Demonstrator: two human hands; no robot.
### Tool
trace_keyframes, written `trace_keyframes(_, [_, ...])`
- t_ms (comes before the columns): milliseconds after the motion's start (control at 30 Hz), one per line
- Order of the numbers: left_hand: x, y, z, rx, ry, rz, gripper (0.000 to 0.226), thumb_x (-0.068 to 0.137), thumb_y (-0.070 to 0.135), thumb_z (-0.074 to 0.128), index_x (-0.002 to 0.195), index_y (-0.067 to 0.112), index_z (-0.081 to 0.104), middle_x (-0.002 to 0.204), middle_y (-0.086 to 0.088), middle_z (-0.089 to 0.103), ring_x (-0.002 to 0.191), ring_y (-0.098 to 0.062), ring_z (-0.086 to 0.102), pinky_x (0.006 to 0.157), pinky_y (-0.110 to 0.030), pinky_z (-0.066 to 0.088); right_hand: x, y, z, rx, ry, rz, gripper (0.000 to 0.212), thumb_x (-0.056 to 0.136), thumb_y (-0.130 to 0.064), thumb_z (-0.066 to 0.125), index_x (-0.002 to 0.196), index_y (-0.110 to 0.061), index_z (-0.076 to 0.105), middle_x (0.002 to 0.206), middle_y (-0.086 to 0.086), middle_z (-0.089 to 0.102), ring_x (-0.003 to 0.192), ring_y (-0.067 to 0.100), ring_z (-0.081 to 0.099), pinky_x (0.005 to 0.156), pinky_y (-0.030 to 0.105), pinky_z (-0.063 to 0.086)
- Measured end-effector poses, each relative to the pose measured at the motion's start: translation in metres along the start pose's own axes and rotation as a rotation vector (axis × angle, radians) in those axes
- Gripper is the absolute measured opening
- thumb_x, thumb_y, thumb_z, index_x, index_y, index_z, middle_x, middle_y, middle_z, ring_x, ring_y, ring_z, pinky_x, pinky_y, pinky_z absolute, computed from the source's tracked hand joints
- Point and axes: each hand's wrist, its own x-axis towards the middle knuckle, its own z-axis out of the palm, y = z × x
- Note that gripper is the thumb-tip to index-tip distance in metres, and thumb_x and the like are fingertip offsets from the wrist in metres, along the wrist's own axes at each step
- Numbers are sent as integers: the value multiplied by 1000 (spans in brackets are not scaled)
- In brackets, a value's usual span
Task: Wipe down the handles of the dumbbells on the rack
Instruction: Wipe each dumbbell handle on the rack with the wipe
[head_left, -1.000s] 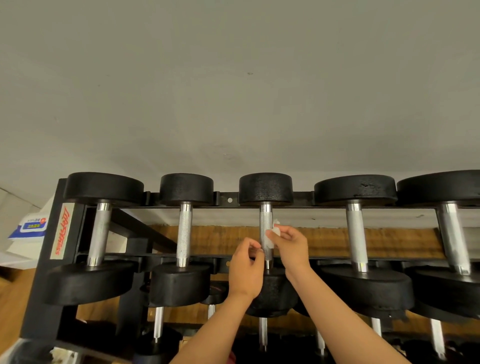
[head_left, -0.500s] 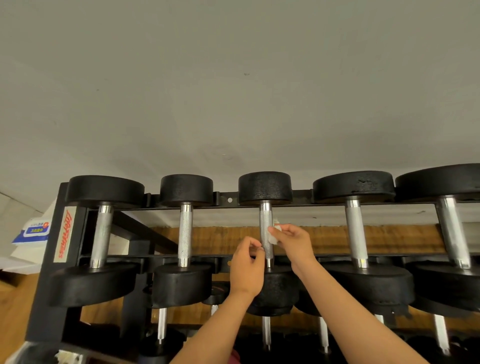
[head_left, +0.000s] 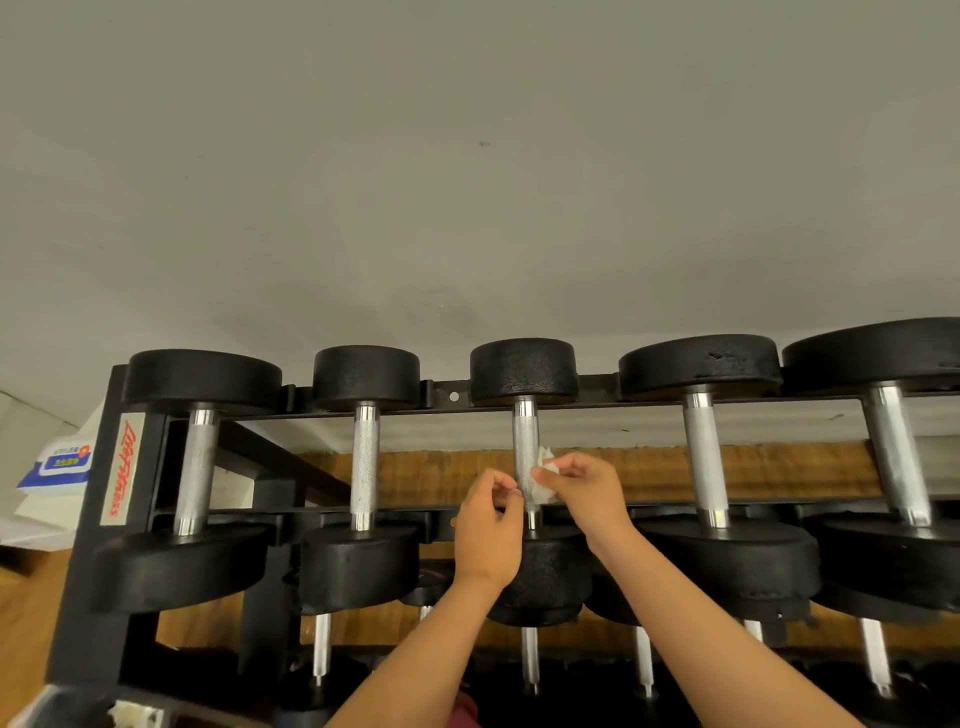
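Currently wiped: the knurled steel handle of the third dumbbell from the left on the top row, running front to back between its two black heads
wipe: small, white and crumpled, pressed against the lower half of that handle at its 3 o'clock side
right hand: pinches the wipe between thumb and fingers, right against the bar
left hand: at 9 o'clock of the bar, fingers curled with the tips close to it; I cannot tell whether they pinch the wipe's other end
step: seemingly mid-rub on this handle, its upper part not yet under the wipe
next move: probably slide the wipe toward 12 o'clock and round the knurling, then shift to the next handle at 3 o'clock
rack: black frame, red-lettered label on its left post
wipes pack: blue and white, at 9 o'clock beyond the rack
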Motion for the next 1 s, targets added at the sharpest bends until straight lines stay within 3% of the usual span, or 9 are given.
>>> trace_keyframes(67, [0,0,0,5,1,-3,10,95,13,56,90,22,57,87,6,62,80,-2,59,73,-14,47,6,-8,1,-29,-15,-8,13,81,-10,76,87,-2,68,86,3,71,75,8,65,58,12,48])
trace_keyframes(133, [-1,-1,1,8,-2,-5,10,95,14,55,90,22,57,87,4,62,80,-4,60,74,-18,49,12,-16,3,-1,-6,6,13,81,-10,75,89,-5,66,90,0,69,79,6,64,61,14,46])
trace_keyframes(367, [0,-2,0,17,-3,-7,11,95,13,55,89,22,57,86,7,61,80,-1,58,71,-12,45,4,0,-8,-92,-102,1,17,78,-11,78,88,0,68,89,7,72,84,19,69,70,22,53])
trace_keyframes(500, [0,-1,1,19,-1,-5,11,95,13,55,90,22,57,87,7,61,80,-1,58,72,-13,45,9,-9,-5,-58,-89,9,20,79,-10,77,92,1,66,90,7,72,80,17,67,61,15,50])
trace_keyframes(633, [0,-2,0,17,3,0,11,94,13,55,89,22,57,85,7,60,78,0,57,71,-15,45,-2,5,-6,-118,-118,17,23,76,-13,81,87,-1,64,88,6,72,83,18,68,72,23,52])
trace_keyframes(767, [0,-2,0,16,1,-2,11,95,13,55,89,22,57,86,7,61,80,1,57,71,-14,45,3,2,-17,-217,-198,50,28,76,-13,81,90,6,65,81,3,71,72,8,65,62,14,47])
trace_keyframes(867, [0,-2,0,18,0,4,12,95,13,55,88,23,56,85,6,61,79,0,57,69,-12,45,2,4,-15,-187,-213,64,29,76,-12,80,97,1,65,89,4,72,77,9,67,64,15,49])
trace_keyframes(1000, [-1,-2,0,17,4,-7,12,95,14,55,87,23,56,84,8,61,78,0,58,69,-12,44,1,4,-20,-264,-223,56,27,75,-15,82,90,2,66,84,5,72,74,10,65,66,16,49])
